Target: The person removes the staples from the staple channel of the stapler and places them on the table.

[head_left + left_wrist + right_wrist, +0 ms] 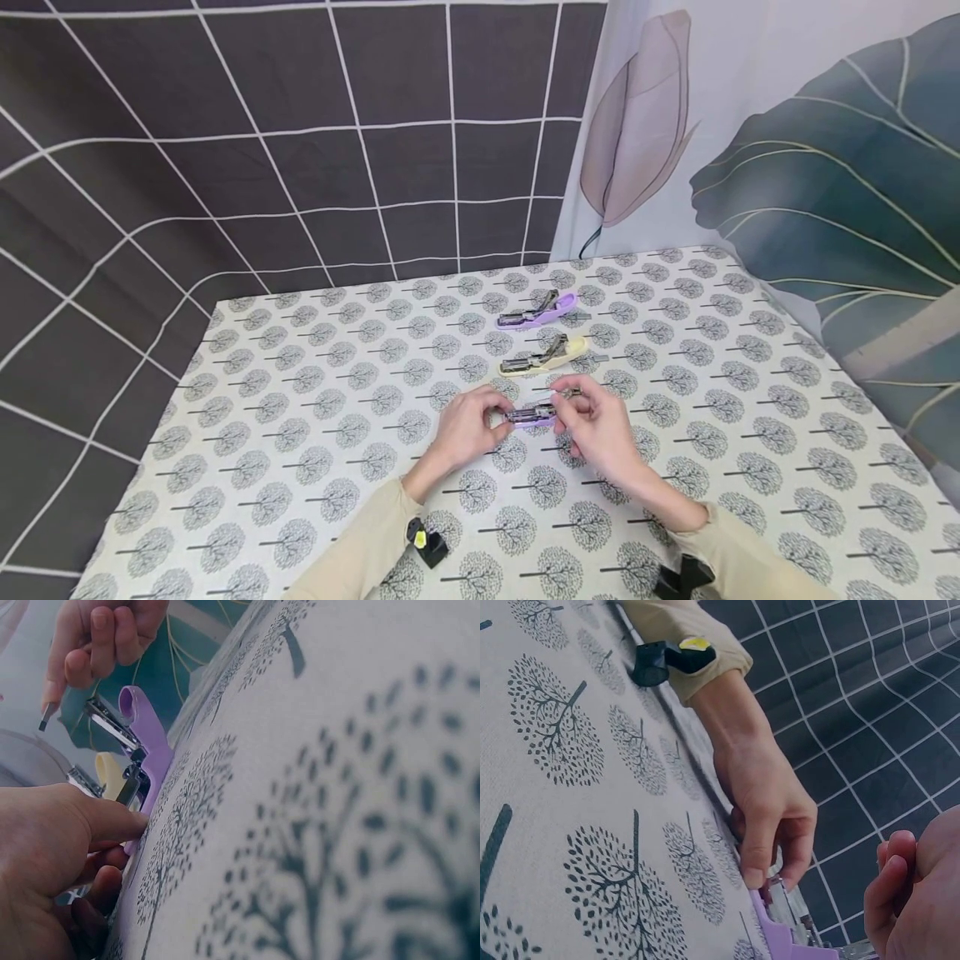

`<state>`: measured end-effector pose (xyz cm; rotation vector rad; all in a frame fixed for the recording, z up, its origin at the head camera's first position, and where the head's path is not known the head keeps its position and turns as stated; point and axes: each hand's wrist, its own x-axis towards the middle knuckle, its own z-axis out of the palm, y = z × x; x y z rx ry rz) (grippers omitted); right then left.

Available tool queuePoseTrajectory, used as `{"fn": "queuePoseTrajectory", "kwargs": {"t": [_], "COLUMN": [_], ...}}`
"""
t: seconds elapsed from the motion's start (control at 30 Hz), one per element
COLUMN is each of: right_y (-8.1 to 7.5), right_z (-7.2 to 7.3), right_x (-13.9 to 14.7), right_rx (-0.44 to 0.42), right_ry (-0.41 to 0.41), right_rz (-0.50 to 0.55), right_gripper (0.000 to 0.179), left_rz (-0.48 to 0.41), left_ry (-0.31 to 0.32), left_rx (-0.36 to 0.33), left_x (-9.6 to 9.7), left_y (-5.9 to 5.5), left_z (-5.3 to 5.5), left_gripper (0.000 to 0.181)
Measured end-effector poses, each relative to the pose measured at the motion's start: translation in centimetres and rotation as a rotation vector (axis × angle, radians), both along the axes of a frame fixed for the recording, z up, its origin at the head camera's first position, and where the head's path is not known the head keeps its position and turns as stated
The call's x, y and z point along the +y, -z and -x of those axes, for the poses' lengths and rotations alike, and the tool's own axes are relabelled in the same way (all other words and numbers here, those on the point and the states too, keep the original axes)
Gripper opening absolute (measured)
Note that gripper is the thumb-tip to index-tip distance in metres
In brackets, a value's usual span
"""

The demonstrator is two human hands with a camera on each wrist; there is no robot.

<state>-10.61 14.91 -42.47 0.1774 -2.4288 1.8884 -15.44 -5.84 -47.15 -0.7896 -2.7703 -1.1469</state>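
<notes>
My left hand (pixel 467 427) grips the front end of a purple stapler (pixel 531 423) on the patterned cloth, thumb and fingers on either side. The stapler's metal top is swung up, as the left wrist view shows of this purple stapler (pixel 155 754). Over its rear end is my right hand (pixel 603 425), which pinches a small grey strip of staples (pixel 46 718) between thumb and finger, held above the stapler and apart from it. In the right wrist view my right hand (pixel 922 892) is partly cut off, and its strip is hidden.
Beyond the hands lie an opened yellow stapler (pixel 566 354) and a farther opened purple stapler (pixel 551 312). A grey strip (pixel 600 358) is beside the yellow one, another strip (pixel 583 317) beside the far purple one. A dark gridded curtain (pixel 390 158) hangs behind the table.
</notes>
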Motion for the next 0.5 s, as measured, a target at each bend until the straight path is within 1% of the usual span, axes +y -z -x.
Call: {"fn": "queuePoseTrajectory", "kwargs": {"t": [0.5], "right_y": [-1.0], "right_z": [-0.1], "right_x": [1.5], "right_rx": [-0.026], "right_ry": [0.033], "right_rz": [-0.005], "right_gripper": [0.019], "left_rz": [-0.004], "left_ry": [0.007], "left_rx": [-0.015], "left_x": [-0.1], "left_y": [0.1], "left_z": [0.0], "left_gripper": [0.022]}}
